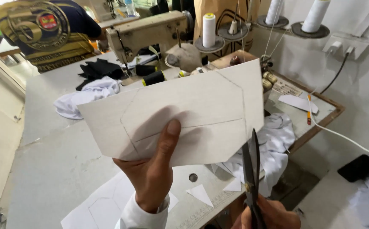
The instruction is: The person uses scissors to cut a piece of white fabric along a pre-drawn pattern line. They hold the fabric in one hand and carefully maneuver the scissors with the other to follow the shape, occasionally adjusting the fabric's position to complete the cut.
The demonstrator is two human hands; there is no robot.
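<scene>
View from the head camera over a sewing bench (57,161). The left hand (150,169) holds up a sheet of stiff grey card (184,114), marked with pencil lines that outline a many-sided shape; the thumb lies flat on the near face and the other fingers are hidden behind the card, so the sheet is pinched between thumb and fingers. The card hangs in the air above the bench, tilted, its right corner highest. The right hand (269,214), low at the frame edge, grips a pair of dark scissors (251,174) with the fingers closed through the handles; the blades point upward, nearly shut, their tips just below the lower right edge of the card. Whether the blades touch the card cannot be told.

On the bench below lie small triangular offcuts (200,194) and a white paper sheet (95,210) with a similar drawn outline. White cloth (278,140) is heaped to the right, more white cloth (82,97) and black cloth (97,70) to the left. Behind the card stand a sewing machine (150,32), a white thread cone (208,29) and black spools (152,77). Another person in a dark and yellow shirt (44,34) works at the far left.
</scene>
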